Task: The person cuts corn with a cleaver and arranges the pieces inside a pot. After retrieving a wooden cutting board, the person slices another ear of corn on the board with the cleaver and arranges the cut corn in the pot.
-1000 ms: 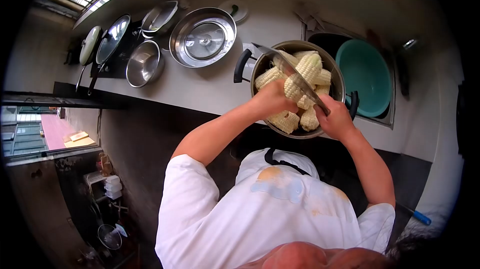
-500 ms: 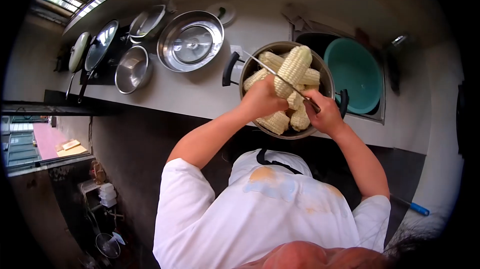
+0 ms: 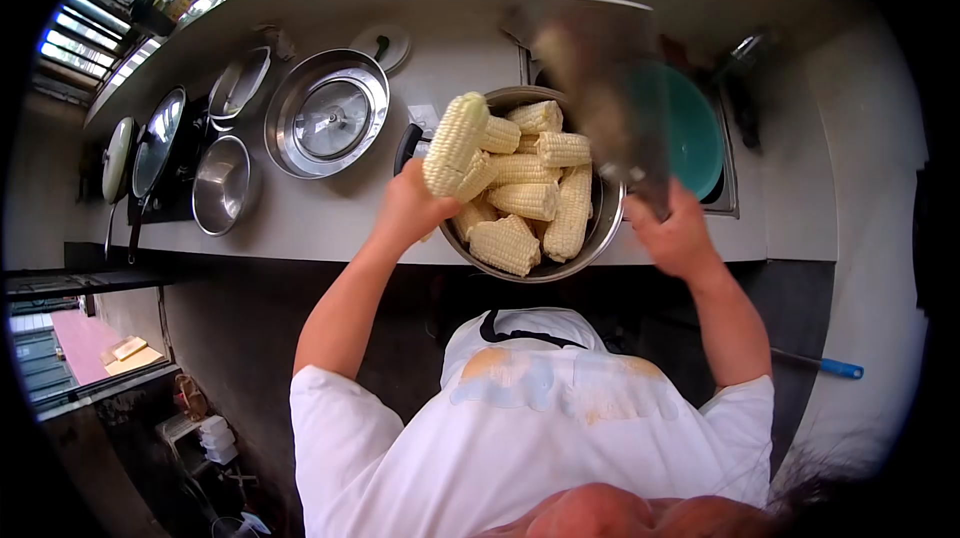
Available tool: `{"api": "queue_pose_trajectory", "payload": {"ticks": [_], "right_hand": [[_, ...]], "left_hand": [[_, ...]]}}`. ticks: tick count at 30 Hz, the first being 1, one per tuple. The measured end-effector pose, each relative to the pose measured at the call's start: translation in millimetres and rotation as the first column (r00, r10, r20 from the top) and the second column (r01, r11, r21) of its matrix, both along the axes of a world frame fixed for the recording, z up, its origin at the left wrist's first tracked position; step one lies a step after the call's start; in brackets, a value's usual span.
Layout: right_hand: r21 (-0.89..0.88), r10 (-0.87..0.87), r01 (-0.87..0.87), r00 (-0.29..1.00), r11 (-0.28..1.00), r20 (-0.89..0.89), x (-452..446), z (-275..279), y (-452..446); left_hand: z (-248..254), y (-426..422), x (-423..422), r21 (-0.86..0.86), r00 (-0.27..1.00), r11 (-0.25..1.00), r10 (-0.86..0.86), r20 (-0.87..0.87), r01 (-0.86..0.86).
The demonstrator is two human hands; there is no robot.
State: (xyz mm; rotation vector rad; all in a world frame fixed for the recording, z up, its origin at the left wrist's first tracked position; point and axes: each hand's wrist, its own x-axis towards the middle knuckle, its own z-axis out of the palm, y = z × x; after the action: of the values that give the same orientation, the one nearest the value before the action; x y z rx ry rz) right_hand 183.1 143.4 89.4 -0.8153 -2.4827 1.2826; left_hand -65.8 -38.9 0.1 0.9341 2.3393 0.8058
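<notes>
My left hand (image 3: 412,206) is closed around the lower end of a pale corn cob (image 3: 457,133), held upright over the left side of the pot. In my right hand (image 3: 676,234) is the handle of a broad-bladed cleaver (image 3: 635,88), raised above the pot's right side and smeared by motion. Several pieces of corn (image 3: 525,200) fill the steel pot (image 3: 611,221), some with cut ends showing. The pot's left black handle (image 3: 408,146) is visible beside my left hand; the cleaver and my right hand cover its right side.
Right of the pot, a green basin (image 3: 695,133) sits in the sink, partly behind the cleaver. On the counter to the left stand a wide steel pan (image 3: 283,128), a steel bowl (image 3: 222,188) and a pan with a glass lid (image 3: 160,143). A faucet (image 3: 745,46) is at the back right.
The cleaver has come away from the corn cob and swung up to the right. My left hand has carried the cob leftward, apart from the blade. The view has shifted slightly.
</notes>
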Motion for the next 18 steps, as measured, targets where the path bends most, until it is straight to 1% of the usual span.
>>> {"api": "queue_pose_trajectory", "payload": {"ticks": [1,2,3,4,5,6,7,8,9,10,12,13,15,16,18], "right_hand": [[0.027,-0.069,0.067,0.993,0.997,0.100,6,4,9],[0.019,-0.073,0.071,0.991,0.997,0.108,9,-5,14],[0.206,-0.035,0.021,0.997,0.978,0.064,11,-22,19],[0.399,0.014,-0.021,1.000,0.917,0.020,10,-37,27],[0.409,0.014,-0.019,1.000,0.912,0.015,9,-49,33],[0.486,0.052,-0.098,0.993,0.868,0.106,8,-59,36],[0.544,0.082,-0.180,0.976,0.819,0.200,6,-69,37],[0.576,0.072,-0.202,0.968,0.792,0.240,3,-76,36],[0.572,0.076,-0.204,0.968,0.794,0.239,1,-82,36],[0.606,0.083,-0.223,0.965,0.763,0.251,-2,-88,37],[0.648,0.095,-0.255,0.958,0.718,0.271,-5,-99,36],[0.643,0.098,-0.257,0.957,0.721,0.273,-5,-102,34],[0.577,0.112,-0.278,0.945,0.768,0.306,-6,-106,34],[0.575,0.113,-0.278,0.945,0.770,0.307,-6,-105,33],[0.597,0.113,-0.237,0.965,0.766,0.237,-8,-97,32]], "left_hand": [[1,-8,-2,0.074,0.994,0.997,0.018,0.103,-0.026],[3,-14,0,0.143,0.978,0.988,0.033,0.207,-0.064],[10,-15,4,0.143,0.977,0.988,0.030,0.212,-0.061],[20,-13,5,0.192,0.905,0.976,0.010,0.426,-0.102],[27,-12,5,0.232,0.788,0.961,-0.027,0.615,-0.148],[27,-12,7,0.275,0.715,0.946,-0.072,0.696,-0.173],[29,-13,9,0.270,0.715,0.947,-0.068,0.696,-0.173],[32,-14,11,0.298,0.648,0.939,-0.119,0.752,-0.174],[32,-13,13,0.332,0.576,0.926,-0.174,0.799,-0.181],[30,-10,12,0.331,0.577,0.925,-0.169,0.799,-0.186],[24,-8,11,0.341,0.544,0.933,-0.228,0.807,-0.114],[23,-7,11,0.336,0.542,0.935,-0.223,0.810,-0.116],[20,-3,9,0.309,0.475,0.949,-0.243,0.846,-0.064],[18,-2,9,0.306,0.474,0.950,-0.241,0.847,-0.064],[16,-1,7,0.316,0.387,0.948,-0.277,0.879,-0.039]]}}
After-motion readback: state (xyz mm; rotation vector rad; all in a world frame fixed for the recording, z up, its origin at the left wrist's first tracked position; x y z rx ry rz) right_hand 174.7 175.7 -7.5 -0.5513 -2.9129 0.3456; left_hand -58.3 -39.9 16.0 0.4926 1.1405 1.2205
